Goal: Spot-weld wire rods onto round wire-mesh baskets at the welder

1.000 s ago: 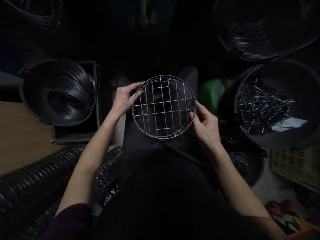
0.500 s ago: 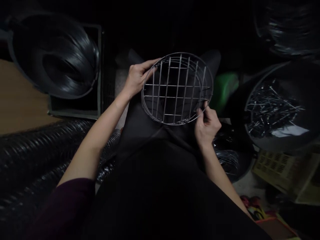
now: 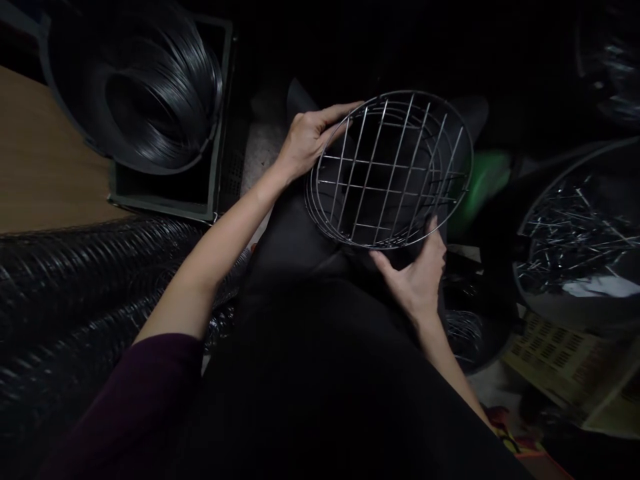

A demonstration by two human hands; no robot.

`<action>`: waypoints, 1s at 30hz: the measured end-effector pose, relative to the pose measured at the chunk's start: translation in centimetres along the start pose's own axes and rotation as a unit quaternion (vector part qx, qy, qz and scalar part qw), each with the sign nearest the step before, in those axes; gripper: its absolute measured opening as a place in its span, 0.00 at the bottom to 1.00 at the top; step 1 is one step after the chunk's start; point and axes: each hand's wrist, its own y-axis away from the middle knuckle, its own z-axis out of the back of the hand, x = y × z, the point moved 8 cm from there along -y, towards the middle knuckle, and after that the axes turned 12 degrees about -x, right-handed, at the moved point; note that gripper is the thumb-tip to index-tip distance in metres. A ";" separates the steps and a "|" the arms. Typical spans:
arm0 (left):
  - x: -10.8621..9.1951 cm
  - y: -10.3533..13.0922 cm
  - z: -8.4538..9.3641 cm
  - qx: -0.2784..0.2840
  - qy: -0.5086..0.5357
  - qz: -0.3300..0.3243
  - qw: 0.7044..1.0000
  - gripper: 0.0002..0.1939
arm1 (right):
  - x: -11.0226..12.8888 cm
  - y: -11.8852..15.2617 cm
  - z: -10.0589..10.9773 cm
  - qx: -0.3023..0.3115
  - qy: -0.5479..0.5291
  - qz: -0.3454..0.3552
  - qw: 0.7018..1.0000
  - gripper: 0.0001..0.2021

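A round wire basket (image 3: pixel 370 162) with a grid of thin bars across its upper face is held above my lap, tilted a little. My left hand (image 3: pixel 311 139) grips its upper left rim, with fingers reaching along the outside. At the lower right, my right hand (image 3: pixel 417 273) supports the basket with thumb and fingers spread along the rim. Several wire rings show beneath the grid. My dark-clothed legs (image 3: pixel 290 247) lie below the basket.
At upper left, a coil of wire (image 3: pixel 155 107) sits in a black tub above a green-grey crate (image 3: pixel 214 180). Wire mesh rolls (image 3: pixel 75 287) lie at left. On the right are a tub (image 3: pixel 530 200) of metal pieces and a yellow box (image 3: pixel 555 353).
In the view, the basket and both hands have shifted right, and the basket is more tilted. My right hand has gone from a pinch at the rim to a wider hold lower down.
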 end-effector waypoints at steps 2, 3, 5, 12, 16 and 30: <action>0.0 -0.1 -0.1 0.001 -0.001 0.001 1.000 0.21 | -0.4 0.0 -0.6 -0.010 0.002 -0.021 1.000 0.57; 0.1 -0.2 -0.1 -0.001 -0.003 0.001 1.000 0.21 | -0.7 0.0 -1.2 -0.013 -0.003 -0.029 1.000 0.58; 0.6 -0.4 -0.1 -0.008 -0.010 -0.001 1.000 0.21 | -0.9 0.0 -2.5 -0.016 -0.020 -0.035 0.999 0.58; -0.8 -0.1 1.4 -0.050 -0.007 -0.036 0.998 0.31 | 0.3 0.7 -2.7 -0.044 -0.063 -0.054 0.996 0.61; 0.9 -0.7 2.7 -0.070 -0.007 0.067 0.995 0.31 | -2.2 -2.6 0.2 -0.011 -0.147 -0.022 0.989 0.48; -1.4 -6.5 1.2 0.198 -0.088 0.186 0.959 0.39 | -28.8 -24.5 5.8 -0.053 0.155 -0.159 0.974 0.13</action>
